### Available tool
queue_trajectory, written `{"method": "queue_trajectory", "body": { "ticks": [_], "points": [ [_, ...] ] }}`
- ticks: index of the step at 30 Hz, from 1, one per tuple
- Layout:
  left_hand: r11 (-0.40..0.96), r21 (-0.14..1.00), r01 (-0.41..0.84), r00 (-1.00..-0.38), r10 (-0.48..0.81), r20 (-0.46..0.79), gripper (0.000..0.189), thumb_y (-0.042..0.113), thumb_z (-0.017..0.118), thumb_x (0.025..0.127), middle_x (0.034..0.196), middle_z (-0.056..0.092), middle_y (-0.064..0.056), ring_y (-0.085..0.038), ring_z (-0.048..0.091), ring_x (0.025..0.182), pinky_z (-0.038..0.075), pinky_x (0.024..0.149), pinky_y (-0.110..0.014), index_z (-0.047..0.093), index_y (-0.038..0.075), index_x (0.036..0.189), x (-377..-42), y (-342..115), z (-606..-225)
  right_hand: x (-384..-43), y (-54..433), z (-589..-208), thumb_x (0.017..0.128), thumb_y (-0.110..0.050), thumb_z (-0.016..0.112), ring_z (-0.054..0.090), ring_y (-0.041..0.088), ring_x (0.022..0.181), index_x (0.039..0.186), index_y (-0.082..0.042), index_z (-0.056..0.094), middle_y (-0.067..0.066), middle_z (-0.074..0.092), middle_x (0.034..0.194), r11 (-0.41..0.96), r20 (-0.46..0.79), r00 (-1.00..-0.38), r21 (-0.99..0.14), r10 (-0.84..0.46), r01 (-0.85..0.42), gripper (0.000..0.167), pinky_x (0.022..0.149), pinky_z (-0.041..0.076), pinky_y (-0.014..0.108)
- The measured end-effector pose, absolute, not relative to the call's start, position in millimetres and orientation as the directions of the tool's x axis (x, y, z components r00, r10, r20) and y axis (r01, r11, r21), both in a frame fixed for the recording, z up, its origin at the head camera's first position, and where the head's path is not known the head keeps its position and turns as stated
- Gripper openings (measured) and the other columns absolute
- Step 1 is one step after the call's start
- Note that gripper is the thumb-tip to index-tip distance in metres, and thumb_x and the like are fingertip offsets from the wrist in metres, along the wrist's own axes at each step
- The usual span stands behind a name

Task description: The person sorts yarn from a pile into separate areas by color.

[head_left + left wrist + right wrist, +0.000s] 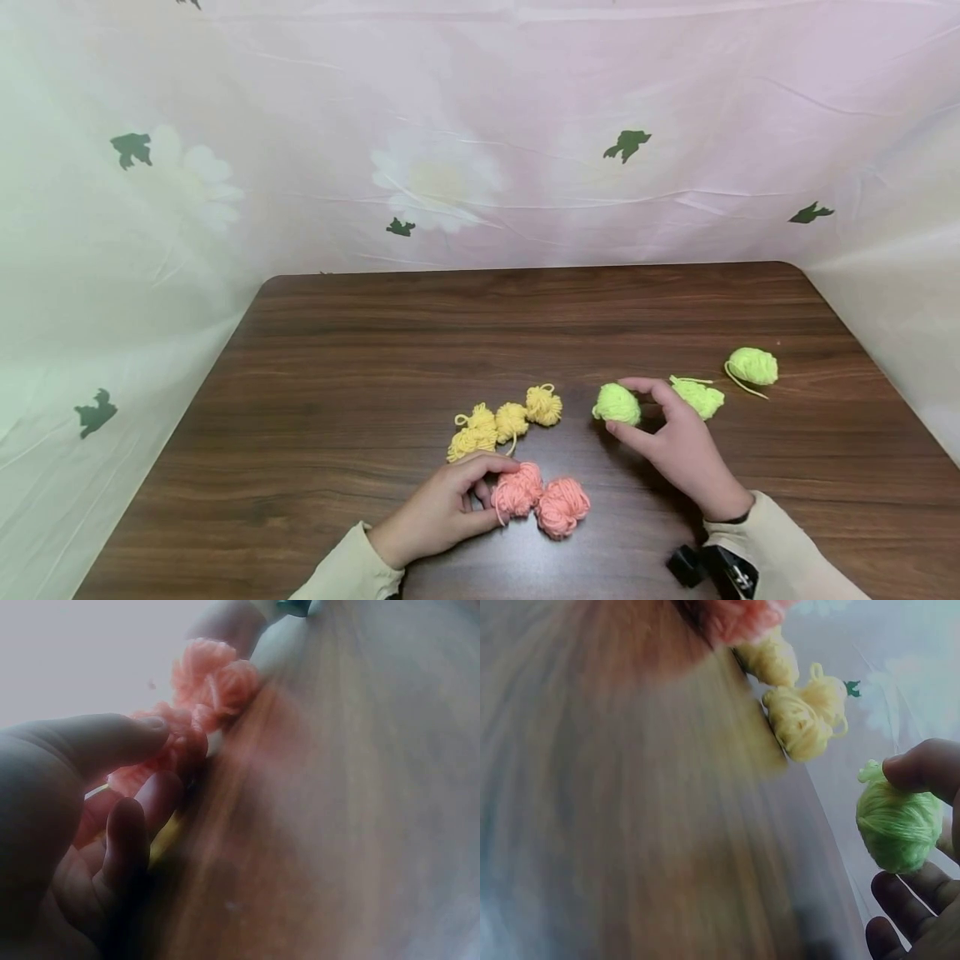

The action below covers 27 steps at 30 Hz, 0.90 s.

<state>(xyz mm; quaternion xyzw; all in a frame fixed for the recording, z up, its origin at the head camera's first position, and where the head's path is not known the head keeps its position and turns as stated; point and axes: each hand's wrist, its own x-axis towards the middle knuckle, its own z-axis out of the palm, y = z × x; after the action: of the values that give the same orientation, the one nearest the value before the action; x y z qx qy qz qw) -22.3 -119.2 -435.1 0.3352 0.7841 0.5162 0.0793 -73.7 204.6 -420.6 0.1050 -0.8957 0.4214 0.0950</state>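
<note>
My left hand (448, 508) pinches a pink yarn ball (517, 490) between thumb and fingers. Touching its right side is a second pink yarn ball (562, 507); both also show in the left wrist view. Farther right, my right hand (686, 450) holds a lime-green yarn ball (617, 404) with thumb and fingertips. In the right wrist view that green ball (898, 825) sits between the thumb and the fingers. Just behind the right hand lies another green yarn bundle (699, 398), partly hidden by it.
Yellow yarn balls (512, 422) form a slanting row beyond the left hand. A third green yarn ball (753, 367) with a loose tail lies at the right. Everything is on a dark wooden table (337, 358), with a flowered cloth (517, 100) hanging behind it.
</note>
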Motion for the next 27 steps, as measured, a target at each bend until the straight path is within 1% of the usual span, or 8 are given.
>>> {"method": "queue_trajectory", "body": {
  "ticks": [7,15,19,23,27],
  "points": [
    [0.242,0.865,0.44,-0.764,0.607,0.219,0.046,0.01,0.077,0.089,0.125,0.064,-0.003,0.001,0.057,0.079,0.052,0.061,-0.019,0.06,0.015,0.131,-21.7,-119.0,-435.2,-75.4,216.3,-419.3,0.081,-0.018,0.085,0.057,0.009,0.088,0.127,-0.01,0.062,0.007,0.067,0.112,0.643,0.24,-0.968,-0.732,-0.07,-0.227,0.051,0.074,0.044,0.018],
    [0.242,0.86,0.45,-0.763,0.604,0.23,0.045,0.012,0.076,0.09,0.125,0.064,-0.003,0.0,0.057,0.079,0.052,0.061,-0.019,0.06,0.015,0.131,-22.0,-119.1,-435.6,-78.1,228.4,-419.8,0.082,-0.015,0.084,0.056,0.005,0.086,0.125,-0.01,0.063,0.005,0.067,0.108,0.646,0.265,-0.963,-0.728,-0.046,-0.23,0.049,0.073,0.044,0.018],
    [0.245,0.856,0.455,-0.762,0.604,0.233,0.045,0.011,0.077,0.09,0.125,0.064,-0.003,-0.003,0.058,0.079,0.052,0.062,-0.019,0.06,0.015,0.131,-22.1,-119.2,-435.7,-79.5,233.5,-419.7,0.082,-0.013,0.084,0.055,0.002,0.087,0.125,-0.009,0.063,0.006,0.066,0.107,0.65,0.279,-0.959,-0.722,-0.039,-0.237,0.048,0.074,0.044,0.016],
    [0.245,0.855,0.458,-0.761,0.605,0.234,0.045,0.012,0.076,0.09,0.125,0.064,-0.003,-0.006,0.06,0.079,0.052,0.062,-0.019,0.06,0.015,0.132,-22.2,-119.3,-435.6,-80.8,238.7,-418.6,0.081,-0.013,0.084,0.053,-0.001,0.088,0.126,-0.007,0.063,0.008,0.067,0.105,0.652,0.286,-0.958,-0.723,-0.018,-0.228,0.05,0.074,0.043,0.014],
    [0.252,0.852,0.459,-0.762,0.605,0.232,0.045,0.013,0.076,0.09,0.125,0.064,-0.003,-0.006,0.059,0.079,0.052,0.062,-0.019,0.059,0.015,0.132,-22.2,-119.4,-435.2,-81.9,244.6,-417.7,0.081,-0.014,0.084,0.053,-0.002,0.087,0.127,-0.007,0.062,0.009,0.067,0.106,0.657,0.281,-0.96,-0.724,0.005,-0.209,0.051,0.073,0.043,0.014]
  ]
}}
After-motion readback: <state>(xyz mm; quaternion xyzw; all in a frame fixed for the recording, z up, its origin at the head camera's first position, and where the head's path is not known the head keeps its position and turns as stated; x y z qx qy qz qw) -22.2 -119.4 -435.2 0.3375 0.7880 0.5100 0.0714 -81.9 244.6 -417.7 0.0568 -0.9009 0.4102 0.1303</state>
